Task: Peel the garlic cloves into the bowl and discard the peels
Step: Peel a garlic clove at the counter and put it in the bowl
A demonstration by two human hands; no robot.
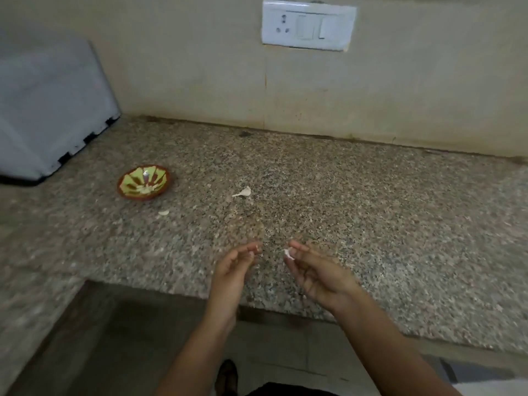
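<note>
A small brown bowl [144, 182] with a green and brown inside sits on the granite counter at the left, with pale peeled garlic in it. A whole garlic clove [243, 192] lies on the counter right of the bowl. A small pale piece [163, 213] lies in front of the bowl. My right hand [317, 274] pinches a small white garlic piece [287, 253] between thumb and fingertips above the counter's front part. My left hand [233, 271] hovers just to its left, fingers loosely curled, with nothing seen in it.
The speckled granite counter [343, 201] runs along a beige wall with a white switch and socket plate [308, 27]. A grey-white appliance [48, 110] stands at the back left. Below the counter's front edge is the floor, with a foot [227, 377] showing.
</note>
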